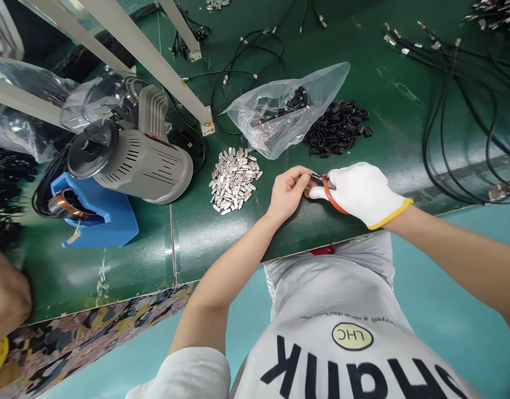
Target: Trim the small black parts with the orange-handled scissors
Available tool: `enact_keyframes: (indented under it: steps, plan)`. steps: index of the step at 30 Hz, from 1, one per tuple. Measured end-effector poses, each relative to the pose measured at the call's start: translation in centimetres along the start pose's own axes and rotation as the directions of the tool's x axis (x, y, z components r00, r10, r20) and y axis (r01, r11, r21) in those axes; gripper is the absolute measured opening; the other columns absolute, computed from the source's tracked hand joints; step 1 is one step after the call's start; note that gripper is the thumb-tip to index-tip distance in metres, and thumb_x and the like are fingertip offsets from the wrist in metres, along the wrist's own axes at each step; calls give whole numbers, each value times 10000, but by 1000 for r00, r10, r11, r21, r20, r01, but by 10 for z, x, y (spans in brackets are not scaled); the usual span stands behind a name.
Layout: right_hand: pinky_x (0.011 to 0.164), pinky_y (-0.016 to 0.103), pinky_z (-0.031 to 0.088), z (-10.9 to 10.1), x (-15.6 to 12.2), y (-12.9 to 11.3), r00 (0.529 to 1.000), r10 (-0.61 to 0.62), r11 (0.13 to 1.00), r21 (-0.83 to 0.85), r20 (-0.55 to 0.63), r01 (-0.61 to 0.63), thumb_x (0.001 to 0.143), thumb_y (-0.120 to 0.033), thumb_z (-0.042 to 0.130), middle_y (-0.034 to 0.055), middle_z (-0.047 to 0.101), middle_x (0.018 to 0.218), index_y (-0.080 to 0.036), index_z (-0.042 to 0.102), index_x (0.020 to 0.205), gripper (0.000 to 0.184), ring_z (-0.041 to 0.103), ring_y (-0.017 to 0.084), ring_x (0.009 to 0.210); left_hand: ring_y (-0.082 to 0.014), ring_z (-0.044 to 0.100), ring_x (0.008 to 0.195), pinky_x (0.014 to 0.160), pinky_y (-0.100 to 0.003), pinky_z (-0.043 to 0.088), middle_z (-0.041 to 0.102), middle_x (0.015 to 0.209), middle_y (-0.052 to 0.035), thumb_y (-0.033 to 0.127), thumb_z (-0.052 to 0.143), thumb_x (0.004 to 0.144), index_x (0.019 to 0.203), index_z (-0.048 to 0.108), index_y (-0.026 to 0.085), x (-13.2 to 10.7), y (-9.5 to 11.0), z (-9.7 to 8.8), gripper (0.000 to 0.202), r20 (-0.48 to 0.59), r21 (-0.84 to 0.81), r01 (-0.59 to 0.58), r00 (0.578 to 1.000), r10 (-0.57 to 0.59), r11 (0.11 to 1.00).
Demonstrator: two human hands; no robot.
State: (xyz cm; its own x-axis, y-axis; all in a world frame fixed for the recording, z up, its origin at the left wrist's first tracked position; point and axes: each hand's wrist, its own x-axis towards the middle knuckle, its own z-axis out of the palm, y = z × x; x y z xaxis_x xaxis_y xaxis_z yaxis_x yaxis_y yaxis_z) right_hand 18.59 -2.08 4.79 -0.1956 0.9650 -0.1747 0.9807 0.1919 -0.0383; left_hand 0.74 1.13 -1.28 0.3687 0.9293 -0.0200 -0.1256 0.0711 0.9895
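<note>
Close to the bench's front edge, my bare left hand [289, 191] is pinched around something small at the jaws of the pliers; my fingers hide most of it. My right hand [357, 191], in a white glove with a yellow cuff, grips the orange-handled pliers [333, 198]. The plier jaws meet the left fingertips. Left of my hands lies a pile of small silvery metal connector shells [235, 180]. Beyond them are a heap of small black plastic pieces [337, 128] and a clear plastic bag [275, 124] with more black pieces inside.
A grey machine [141, 163] and a blue tape dispenser [113, 213] stand on the left of the green bench [205, 244]. White metal posts [155, 61] rise beside them. Black cables [444, 122] lie coiled at the right. Another person's arm [5, 282] shows at the left edge.
</note>
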Motion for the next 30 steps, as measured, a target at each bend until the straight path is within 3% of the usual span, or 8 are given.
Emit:
enact_keyframes:
  steps: [13, 25, 30]
  plan:
    - [693, 351, 374, -12, 1, -7, 996, 57, 998, 27, 62, -59, 910, -832, 342, 192, 729, 861, -136, 748, 938, 806, 688, 318, 842, -112, 586, 618, 619, -248, 475, 671, 730, -9, 581, 731, 855, 915, 686, 181, 1, -7, -3, 407, 3, -65, 41, 999, -41, 997]
    - [700, 337, 352, -10, -4, -6, 999, 22, 999, 26, 43, -23, 949, -797, 289, 181, 719, 863, -152, 758, 996, 799, 670, 295, 844, -124, 605, 651, 636, -254, 485, 675, 747, -13, 579, 752, 837, 907, 689, 182, 3, -7, -4, 409, 9, -101, 64, 998, -64, 993]
    - [695, 343, 349, -4, -5, -4, 999, 9, 999, 47, 36, -11, 959, -776, 279, 214, 709, 886, -130, 749, 1019, 801, 653, 306, 842, -128, 614, 666, 634, -252, 490, 675, 753, -15, 569, 748, 845, 902, 690, 183, 2, -6, -4, 395, 20, -110, 66, 998, -64, 992]
